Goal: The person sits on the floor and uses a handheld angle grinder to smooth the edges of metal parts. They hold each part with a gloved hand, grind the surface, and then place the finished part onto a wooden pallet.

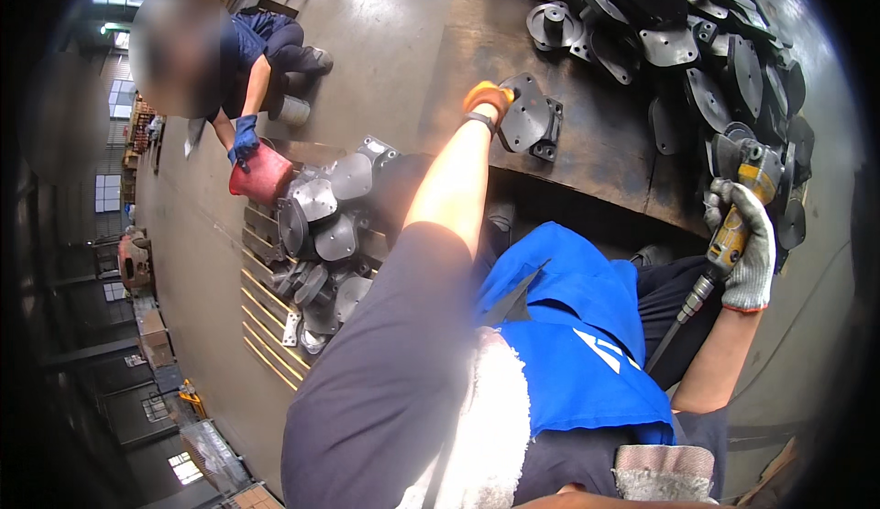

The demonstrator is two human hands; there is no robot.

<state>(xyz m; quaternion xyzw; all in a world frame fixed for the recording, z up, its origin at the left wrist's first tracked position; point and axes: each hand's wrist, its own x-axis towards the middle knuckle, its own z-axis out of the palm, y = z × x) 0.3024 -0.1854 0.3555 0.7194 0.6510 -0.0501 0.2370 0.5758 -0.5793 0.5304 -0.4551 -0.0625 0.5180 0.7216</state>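
Observation:
My left hand (489, 98), in an orange glove, is closed on the edge of a dark metal bracket (524, 122) with a rounded plate, drilled holes and a flanged foot. The bracket sits at the near edge of the wooden workbench (477, 55). On the far right, my right hand (753, 250), in a grey-white knit glove, wraps round a yellow angle grinder (731, 234). Its disc end points away from me, beside the heaped brackets. From its rear fitting a dark hose (667, 344) runs down past my leg.
A large heap of similar brackets (706, 96) covers the bench's right side. Left of me, more brackets (335, 234) lie piled on a slatted pallet (266, 312). Beyond them, another person in blue gloves (244, 138) holds a red bucket (260, 174) at that pile.

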